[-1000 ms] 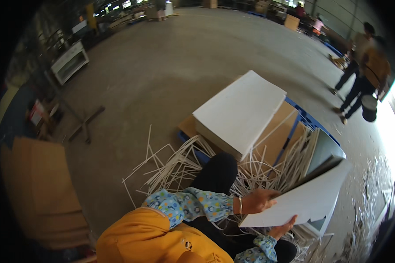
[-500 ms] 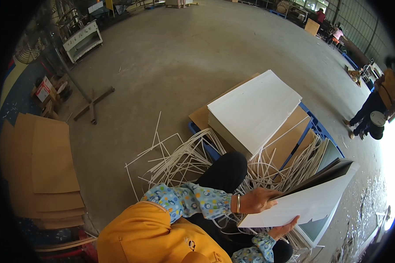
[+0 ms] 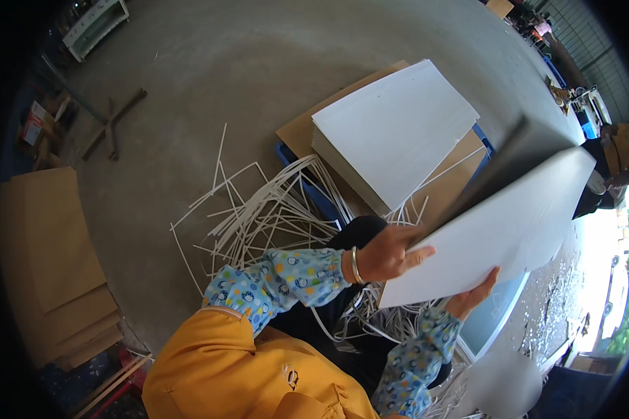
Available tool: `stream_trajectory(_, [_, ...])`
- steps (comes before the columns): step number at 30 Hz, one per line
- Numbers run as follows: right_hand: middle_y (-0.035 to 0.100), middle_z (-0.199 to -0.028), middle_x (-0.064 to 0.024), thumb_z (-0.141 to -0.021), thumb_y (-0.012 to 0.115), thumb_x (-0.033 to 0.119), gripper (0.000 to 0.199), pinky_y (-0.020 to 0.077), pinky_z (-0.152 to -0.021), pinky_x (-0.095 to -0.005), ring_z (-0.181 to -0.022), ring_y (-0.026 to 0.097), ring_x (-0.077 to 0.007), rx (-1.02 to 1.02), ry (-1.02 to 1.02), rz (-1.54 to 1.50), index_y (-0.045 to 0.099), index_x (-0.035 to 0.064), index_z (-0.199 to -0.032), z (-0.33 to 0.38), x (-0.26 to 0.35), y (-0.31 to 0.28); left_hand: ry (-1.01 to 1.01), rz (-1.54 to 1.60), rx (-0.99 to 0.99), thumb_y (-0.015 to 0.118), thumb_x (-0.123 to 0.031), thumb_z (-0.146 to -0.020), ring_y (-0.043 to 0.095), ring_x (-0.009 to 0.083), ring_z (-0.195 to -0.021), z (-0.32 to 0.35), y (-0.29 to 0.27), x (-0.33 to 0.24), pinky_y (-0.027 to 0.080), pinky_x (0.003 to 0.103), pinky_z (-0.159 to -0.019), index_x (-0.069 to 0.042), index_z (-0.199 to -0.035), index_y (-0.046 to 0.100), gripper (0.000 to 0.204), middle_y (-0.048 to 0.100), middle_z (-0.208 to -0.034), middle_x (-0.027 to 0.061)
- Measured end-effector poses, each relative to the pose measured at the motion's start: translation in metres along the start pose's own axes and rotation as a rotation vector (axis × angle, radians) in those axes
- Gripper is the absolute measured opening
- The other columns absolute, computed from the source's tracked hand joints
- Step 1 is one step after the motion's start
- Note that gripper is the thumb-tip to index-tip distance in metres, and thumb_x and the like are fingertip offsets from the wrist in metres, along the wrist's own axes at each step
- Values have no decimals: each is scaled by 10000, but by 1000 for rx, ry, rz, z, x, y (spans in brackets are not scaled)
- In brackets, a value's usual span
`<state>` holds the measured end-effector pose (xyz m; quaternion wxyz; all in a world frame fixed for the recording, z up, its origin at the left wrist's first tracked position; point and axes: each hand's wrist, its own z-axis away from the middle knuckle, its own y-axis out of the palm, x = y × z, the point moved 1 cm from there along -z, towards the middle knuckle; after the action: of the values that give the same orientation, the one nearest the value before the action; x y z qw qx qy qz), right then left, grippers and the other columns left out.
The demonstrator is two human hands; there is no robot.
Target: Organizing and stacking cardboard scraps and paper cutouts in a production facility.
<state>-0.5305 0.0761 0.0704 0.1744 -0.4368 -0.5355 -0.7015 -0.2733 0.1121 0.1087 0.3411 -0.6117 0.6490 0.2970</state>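
The left hand (image 3: 393, 253) grips the near edge of a thick stack of large white sheets (image 3: 500, 230), thumb on top and fingers curled over its dark side. The right hand (image 3: 472, 297) supports the same stack from beneath at its lower corner, fingers wrapped up around the edge. The stack is held tilted in the air, its far end raised toward the right rim of the view, above the person's lap.

Just beyond it, a second pile of white rectangular sheets (image 3: 398, 133) lies flat on a brown cardboard sheet (image 3: 307, 129), which rests on a blue pallet (image 3: 314, 192) on the grey concrete floor (image 3: 210, 77). A tangle of thin white trimmed strips (image 3: 258, 216) spreads over the floor between the pallet and the person's knees (some strips run under the held stack).

At the left rim a stack of plain brown cardboard boards (image 3: 52, 258) sits on the floor. Farther off, near the upper left, stands a small open carton with a red and white print (image 3: 33, 122), its markings too small to make out. A wooden cross-shaped stand (image 3: 112, 126) lies beside it.
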Motion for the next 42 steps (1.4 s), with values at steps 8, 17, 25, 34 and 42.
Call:
stream_trajectory(8, [522,-1129,-130,-892,438,322,438,476,-842,-387,-1021,528,-265,363,100,-54,418,22,-1210,-87,8,130,-164,299,-414,601,-190,-818,578,123,-634,-52,-43,45,455,250,-570,34,-845,606,226,628,-720,72])
stream_trajectory(17, [568,-890,-89,-831,574,156,279,490,-636,-261,-768,571,-155,390,258,494,502,-25,-1032,-73,-197,64,-649,501,-919,671,-186,-738,532,100,-690,-6,-28,246,433,259,-633,46,-793,617,244,599,-763,37])
stream_trajectory(25, [566,-790,-49,-864,536,160,164,448,-612,-239,-668,528,-111,306,310,510,526,-5,-866,-74,-208,52,-773,673,-975,688,-138,-708,557,128,-764,0,-23,271,433,269,-723,79,-855,616,271,609,-850,62])
stream_trajectory(34, [556,-745,-51,-859,543,146,171,436,-573,-250,-637,506,-103,325,275,515,529,-15,-804,-97,-230,46,-974,356,-791,629,-177,-765,586,174,-763,-3,-44,275,473,285,-660,53,-887,565,268,597,-844,100])
stream_trajectory(42, [552,-739,-76,-841,560,164,212,472,-535,-261,-586,542,-137,276,218,749,536,-45,-815,-111,-228,35,-997,174,-448,466,-238,-842,583,214,-443,-1,-76,241,466,268,-419,44,-861,476,282,614,-658,177])
